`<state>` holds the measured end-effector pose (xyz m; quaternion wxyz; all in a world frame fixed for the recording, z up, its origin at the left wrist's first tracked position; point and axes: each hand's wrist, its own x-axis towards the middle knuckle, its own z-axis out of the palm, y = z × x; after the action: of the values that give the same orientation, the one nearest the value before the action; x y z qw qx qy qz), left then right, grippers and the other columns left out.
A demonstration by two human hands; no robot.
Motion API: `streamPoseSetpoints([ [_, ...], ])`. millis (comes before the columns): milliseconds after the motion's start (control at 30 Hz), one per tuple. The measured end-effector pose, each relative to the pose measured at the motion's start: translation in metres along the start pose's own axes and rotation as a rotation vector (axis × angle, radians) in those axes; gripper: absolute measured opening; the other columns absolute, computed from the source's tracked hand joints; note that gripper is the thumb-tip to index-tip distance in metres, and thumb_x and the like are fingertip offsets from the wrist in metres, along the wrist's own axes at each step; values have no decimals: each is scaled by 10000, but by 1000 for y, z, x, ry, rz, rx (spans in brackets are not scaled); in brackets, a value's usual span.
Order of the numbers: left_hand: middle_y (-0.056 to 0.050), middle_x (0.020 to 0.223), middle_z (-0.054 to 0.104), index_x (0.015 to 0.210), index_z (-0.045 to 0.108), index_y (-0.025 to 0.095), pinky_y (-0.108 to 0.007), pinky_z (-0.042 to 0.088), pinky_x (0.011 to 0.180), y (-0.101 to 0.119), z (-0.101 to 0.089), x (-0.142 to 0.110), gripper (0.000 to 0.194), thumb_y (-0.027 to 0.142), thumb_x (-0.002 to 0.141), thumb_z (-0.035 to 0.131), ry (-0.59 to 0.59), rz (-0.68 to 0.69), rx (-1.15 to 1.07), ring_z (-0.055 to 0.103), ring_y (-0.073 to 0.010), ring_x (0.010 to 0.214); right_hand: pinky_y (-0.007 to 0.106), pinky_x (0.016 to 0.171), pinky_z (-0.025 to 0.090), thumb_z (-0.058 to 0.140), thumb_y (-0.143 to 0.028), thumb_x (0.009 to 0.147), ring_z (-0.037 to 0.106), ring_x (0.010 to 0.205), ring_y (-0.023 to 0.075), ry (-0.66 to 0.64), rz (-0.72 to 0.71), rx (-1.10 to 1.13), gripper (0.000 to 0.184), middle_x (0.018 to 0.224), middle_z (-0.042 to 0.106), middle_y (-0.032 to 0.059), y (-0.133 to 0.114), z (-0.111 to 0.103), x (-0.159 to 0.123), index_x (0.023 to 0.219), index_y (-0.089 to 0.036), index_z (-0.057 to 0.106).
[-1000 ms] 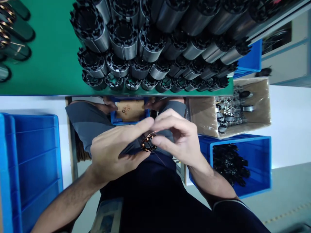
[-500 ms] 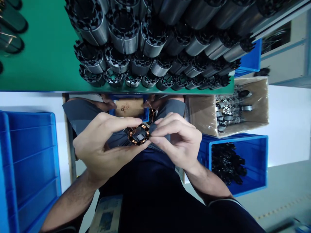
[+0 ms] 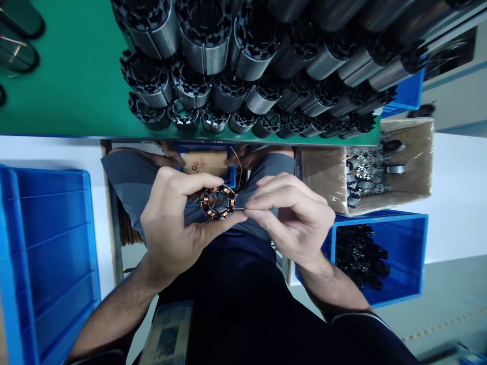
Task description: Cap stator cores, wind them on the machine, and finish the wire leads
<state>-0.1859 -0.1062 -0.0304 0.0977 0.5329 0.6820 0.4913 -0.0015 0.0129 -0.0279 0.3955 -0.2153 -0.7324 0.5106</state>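
Fingers of the left hand close on the ring, index finger on its upper rim and thumb under the lower one. The right hand pinches a thin wire between thumb and fingertips; the wire runs nearly level from the ring's right side. Copper windings sit around the ring's hollow middle. Its open end faces up at the head camera, so its long axis runs roughly along the line of sight; most of its length is hidden.

It is held above the lap, well apart from the table, where cores stand upright in rows, notched ends up. To the right, a box holds metal parts, and just below it a bin holds black parts.
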Motion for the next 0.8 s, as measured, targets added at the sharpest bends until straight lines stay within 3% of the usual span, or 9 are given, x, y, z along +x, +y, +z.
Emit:
streamPoseSetpoints([
  [100,-52,1174,759,1355,674,298,-436,656,961,0,4,-1,358,440,1113,896,-21,35,-113,741,-258,1107,468,845,722,1037,-306,1025,822,808,257,39,1,-8,105,933,905,43,-2,-1,0,1116,-342,998],
  [167,-68,1172,759,1307,659,284,-459,630,985,1,7,1,320,402,1089,861,-27,52,-151,728,-274,1121,431,816,722,984,-384,1084,809,788,231,156,134,44,55,905,882,38,-4,5,-3,1053,-339,979],
  [233,-50,1055,744,1153,667,283,-454,590,934,3,10,3,270,401,1052,887,-25,52,-139,716,-272,1039,369,759,723,984,-489,1081,798,756,196,217,335,179,169,923,878,31,-4,14,-9,1110,-323,965],
  [333,-12,867,658,970,632,290,-432,551,847,1,12,3,355,475,1039,927,-42,52,-126,667,-243,852,317,776,752,1125,-577,908,828,800,170,108,529,450,491,1022,896,18,-3,28,-17,1296,-324,962],
  [367,-10,848,643,957,631,295,-426,558,837,-1,13,2,365,503,1051,916,-51,47,-109,654,-239,816,322,821,765,1145,-570,882,844,849,175,74,548,505,509,1042,897,16,-2,31,-19,1295,-331,969],
  [467,-39,909,707,1028,684,293,-414,609,847,-11,15,-4,307,535,1070,868,-25,112,16,699,-253,842,358,935,775,1083,-520,980,858,952,192,98,562,514,253,1023,897,26,-1,37,-22,1117,-328,992],
  [633,-81,1130,801,1251,803,282,-388,627,831,-16,14,-13,233,373,1050,876,25,295,89,753,-246,926,329,873,759,1079,-413,991,840,894,183,54,584,515,191,997,892,22,-4,27,-16,1007,-281,943],
  [733,-70,1133,773,1185,857,305,-358,639,851,-7,9,-11,207,271,995,930,-17,201,12,744,-224,927,316,886,746,1059,-343,1015,841,959,182,-73,460,389,143,1056,861,27,-5,8,-4,1029,-278,932],
  [800,-71,1083,763,1153,869,293,-334,654,820,-3,4,-6,159,314,1010,935,-124,2,-138,754,-220,913,388,1009,759,1046,-322,1023,856,1101,227,-180,295,191,116,1179,872,62,-5,-9,8,1043,-283,939],
])
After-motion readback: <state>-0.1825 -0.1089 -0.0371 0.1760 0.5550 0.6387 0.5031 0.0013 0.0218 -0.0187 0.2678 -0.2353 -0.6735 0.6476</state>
